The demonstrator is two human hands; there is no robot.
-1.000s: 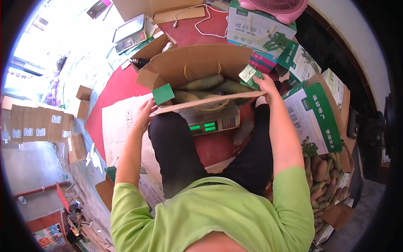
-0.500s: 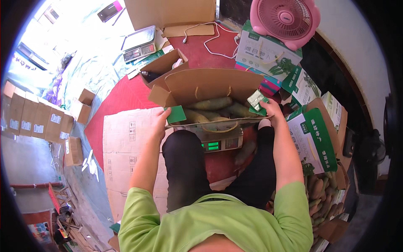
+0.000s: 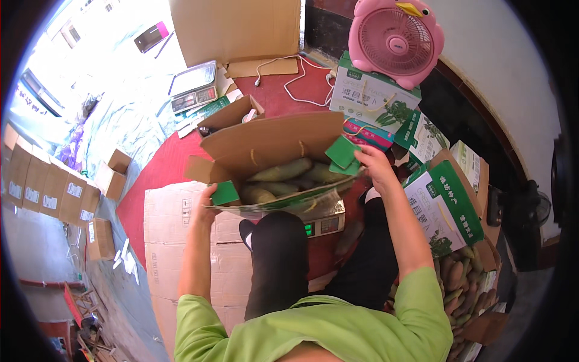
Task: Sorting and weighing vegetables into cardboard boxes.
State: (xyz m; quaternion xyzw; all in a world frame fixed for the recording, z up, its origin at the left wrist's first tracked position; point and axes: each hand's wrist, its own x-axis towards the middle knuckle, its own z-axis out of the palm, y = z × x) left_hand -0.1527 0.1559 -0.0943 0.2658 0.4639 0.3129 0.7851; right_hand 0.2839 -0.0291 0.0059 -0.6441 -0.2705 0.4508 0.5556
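Containing several long green radishes (image 3: 280,171), the open brown cardboard box (image 3: 271,140) stands between both hands. Left hand (image 3: 205,202) pinches its near left corner; right hand (image 3: 375,164) pinches its green right flap (image 3: 342,152).

Red floor (image 3: 166,163) | flattened cardboard (image 3: 175,241), left | white cable (image 3: 291,93), far side | scale (image 3: 332,224), middle

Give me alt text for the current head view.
A person's left hand and right hand hold opposite ends of an open cardboard box of long green vegetables; a lit scale shows beneath. Beyond, a pink fan stands on a carton.
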